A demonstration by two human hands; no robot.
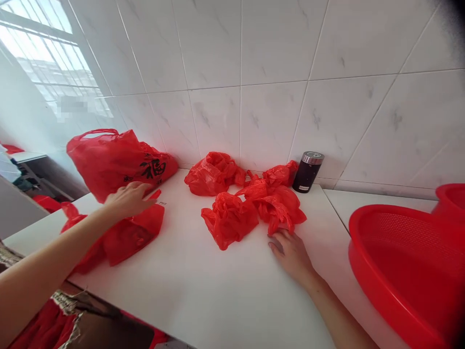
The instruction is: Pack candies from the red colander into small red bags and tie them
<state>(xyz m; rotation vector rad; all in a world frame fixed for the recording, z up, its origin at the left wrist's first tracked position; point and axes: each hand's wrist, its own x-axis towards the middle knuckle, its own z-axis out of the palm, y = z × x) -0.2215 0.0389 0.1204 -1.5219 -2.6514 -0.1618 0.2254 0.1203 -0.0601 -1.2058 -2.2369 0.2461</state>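
My left hand (131, 199) reaches over a flattened red plastic bag (136, 235) on the left of the white table, palm down with fingers stretched out. Whether its fingertips touch the bag, I cannot tell. Just behind stands a large, full red bag (109, 162) with black characters and a loop handle. My right hand (292, 254) rests on the tabletop, thumb apart, its fingertips at the near edge of a crumpled red plastic bag (279, 208). Another crumpled red bag (230, 218) lies to the left of that one.
Against the tiled wall are more crumpled red bags, one bunched bag (214, 174) among them, and a dark tumbler (308, 173) with a silver lid. A big red plastic basket (376, 271) occupies the right side. Below the front edge of the table (218, 300) sits an open cardboard box (109, 320).
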